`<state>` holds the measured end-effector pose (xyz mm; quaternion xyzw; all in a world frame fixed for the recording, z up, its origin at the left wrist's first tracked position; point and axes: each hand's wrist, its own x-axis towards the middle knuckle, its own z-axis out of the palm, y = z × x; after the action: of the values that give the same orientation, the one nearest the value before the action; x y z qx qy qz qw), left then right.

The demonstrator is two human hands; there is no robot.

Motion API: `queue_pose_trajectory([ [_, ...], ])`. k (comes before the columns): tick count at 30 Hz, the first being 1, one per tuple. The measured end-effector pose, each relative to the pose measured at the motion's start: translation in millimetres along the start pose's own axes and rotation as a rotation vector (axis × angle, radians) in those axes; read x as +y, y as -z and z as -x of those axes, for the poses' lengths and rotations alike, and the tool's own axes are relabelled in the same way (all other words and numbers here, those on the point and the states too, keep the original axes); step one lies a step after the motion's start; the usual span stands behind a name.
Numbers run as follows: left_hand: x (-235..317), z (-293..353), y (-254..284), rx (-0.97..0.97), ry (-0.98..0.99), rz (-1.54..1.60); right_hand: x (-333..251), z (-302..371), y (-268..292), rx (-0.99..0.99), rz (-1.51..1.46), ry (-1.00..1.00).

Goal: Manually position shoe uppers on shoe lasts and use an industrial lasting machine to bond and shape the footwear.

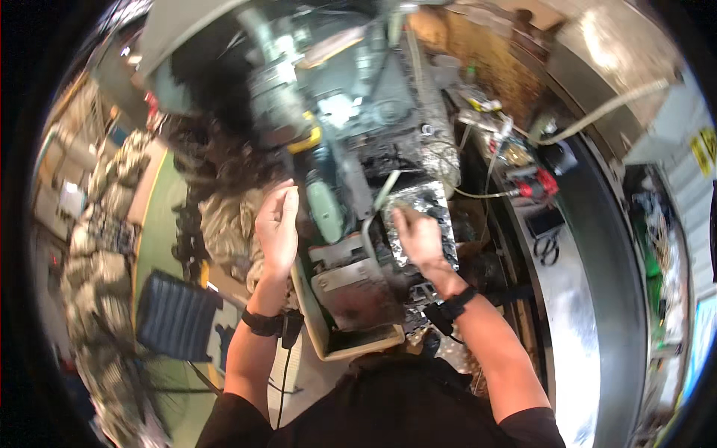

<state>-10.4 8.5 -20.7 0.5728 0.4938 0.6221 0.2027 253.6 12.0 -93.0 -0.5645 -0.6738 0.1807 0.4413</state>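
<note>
My left hand (278,228) is raised with its fingers stretched out. Nothing shows in it, and it stands just left of a pale green rounded part (326,207) of a machine. My right hand (420,237) is closed, its fingers curled over a box-like surface (441,205) wrapped in shiny foil. Whatever those fingers may hold is hidden. A pale stick-like handle (387,189) slants up beside the foil, left of this hand. Between my forearms sits a cream bin (323,349), with a worn metal block (351,287) over it.
The machine's body (351,104) fills the far middle, partly blurred, with a yellow part (306,136) on it. At right lie a red power tool (536,185) and black scissors (547,251) beside a long belt (609,299). A dark chair (178,315) and stacked sacks (97,291) stand left.
</note>
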Motion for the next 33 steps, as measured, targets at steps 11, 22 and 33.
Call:
queue_pose_trajectory([
  [11, -65.6, 16.3, 50.2, 0.155, 0.269, 0.358, -132.8, -31.7, -52.8, -0.226, -0.239, -0.049],
  [22, -13.9, 1.0, 29.0, 0.148, 0.453, 0.602, -168.5, -28.3, 11.6, -0.342, -0.72, -0.397],
  [33, 92.9, 47.6, -34.1, -0.443, 0.394, 0.847, -129.0, 162.6, 104.6, -0.13, 0.063, 0.26],
])
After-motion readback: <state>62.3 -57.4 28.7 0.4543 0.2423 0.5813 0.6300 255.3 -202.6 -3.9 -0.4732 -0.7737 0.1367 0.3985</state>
